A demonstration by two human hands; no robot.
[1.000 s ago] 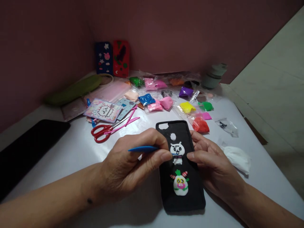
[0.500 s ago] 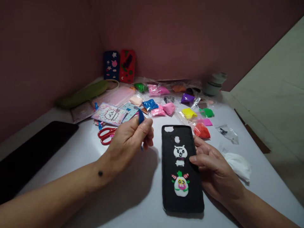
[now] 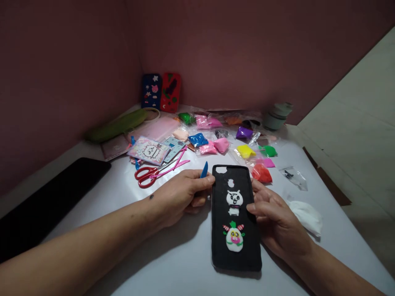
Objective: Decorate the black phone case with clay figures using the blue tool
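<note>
A black phone case (image 3: 235, 255) lies flat on the white table, bearing a white cat-like clay figure (image 3: 233, 198) and, lower down, a round white clay figure (image 3: 234, 238) with green, red and pink parts. My left hand (image 3: 180, 195) rests at the case's left edge and pinches a small blue plastic tool (image 3: 204, 169) that points upward. My right hand (image 3: 273, 218) lies against the case's right edge, fingertips touching it.
Red scissors (image 3: 146, 176) and a pink tool (image 3: 175, 164) lie left of the case. Several bags of coloured clay (image 3: 245, 151) sit behind it; white clay (image 3: 307, 216) lies at right. Two decorated cases (image 3: 160, 92) lean on the wall. A black slab (image 3: 46, 201) is far left.
My left hand lifted the blue tool off the cat-like figure, swung up and left, then came down beside the case's left edge. The right hand stayed put.
</note>
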